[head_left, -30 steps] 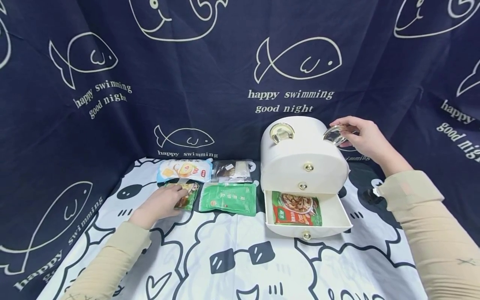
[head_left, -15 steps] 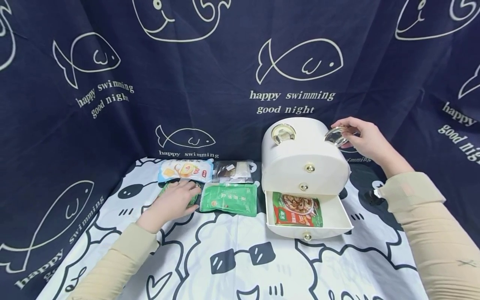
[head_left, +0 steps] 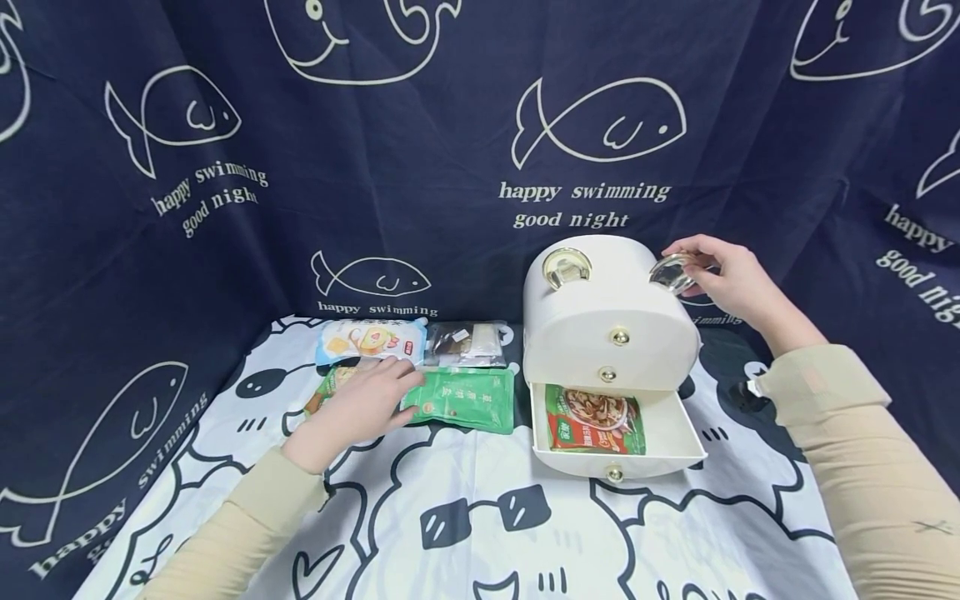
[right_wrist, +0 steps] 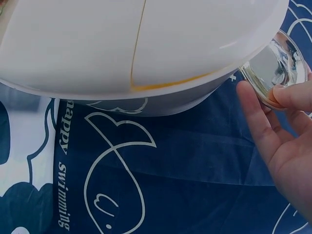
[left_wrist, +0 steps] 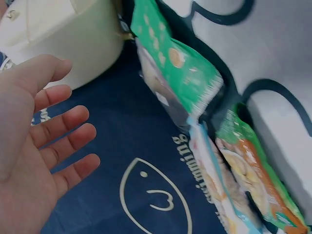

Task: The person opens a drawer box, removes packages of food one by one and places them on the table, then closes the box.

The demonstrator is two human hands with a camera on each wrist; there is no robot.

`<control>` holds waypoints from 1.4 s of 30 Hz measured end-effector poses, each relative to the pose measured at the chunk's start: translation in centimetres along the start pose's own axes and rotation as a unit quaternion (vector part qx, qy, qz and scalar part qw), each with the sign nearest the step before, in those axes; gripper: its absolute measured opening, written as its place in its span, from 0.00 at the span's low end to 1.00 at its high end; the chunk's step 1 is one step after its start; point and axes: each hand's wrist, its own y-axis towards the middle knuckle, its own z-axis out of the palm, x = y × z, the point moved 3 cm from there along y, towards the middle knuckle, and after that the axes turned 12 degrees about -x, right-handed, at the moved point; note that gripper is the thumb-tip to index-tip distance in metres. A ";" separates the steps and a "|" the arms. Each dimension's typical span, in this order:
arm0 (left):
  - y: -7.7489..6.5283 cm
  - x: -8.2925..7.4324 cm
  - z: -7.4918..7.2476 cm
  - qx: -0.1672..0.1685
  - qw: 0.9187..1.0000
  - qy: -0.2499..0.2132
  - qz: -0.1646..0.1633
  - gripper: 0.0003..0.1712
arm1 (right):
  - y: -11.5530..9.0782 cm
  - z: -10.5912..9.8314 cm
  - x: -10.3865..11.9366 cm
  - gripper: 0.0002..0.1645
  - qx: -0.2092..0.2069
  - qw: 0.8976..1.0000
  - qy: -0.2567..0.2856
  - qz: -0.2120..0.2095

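My left hand (head_left: 358, 410) hovers at the left end of a green packet (head_left: 472, 398), fingers loosely spread and nothing held, as the left wrist view confirms. Partly behind that hand is a green-and-orange food packet (head_left: 324, 387). With thumb and fingers, my right hand (head_left: 738, 282) grips the shiny, round ear-like piece (right_wrist: 277, 70) on the upper right of a white storage box (head_left: 573, 333). The box's bottom drawer (head_left: 670, 429) is pulled out. Inside lies a red-and-green food packet (head_left: 596, 421).
Behind the green packet lie a white-and-blue packet (head_left: 372, 342) and a clear-and-dark packet (head_left: 468, 343). A second shiny round piece (head_left: 567, 267) sits on the box's upper left. A dark fish-print cloth (head_left: 450, 167) hangs behind the patterned tablecloth (head_left: 405, 533).
My left hand has moved right, off the green-and-orange packet and over to the green packet's left end. The right hand keeps its grip on the round piece.
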 end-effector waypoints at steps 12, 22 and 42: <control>1.7 -2.4 -1.4 -0.009 0.998 -0.053 0.017 0.18 | 0.0 0.0 0.1 0.19 -0.005 1.000 0.000 -0.005; 3.5 -4.5 -1.8 -0.019 0.996 -0.070 0.054 0.17 | -0.1 0.0 -0.2 0.19 -0.008 1.000 0.001 0.002; 5.8 -8.1 -1.7 -0.032 0.990 -0.094 0.095 0.18 | 0.0 0.1 -0.3 0.19 -0.018 1.000 0.000 0.000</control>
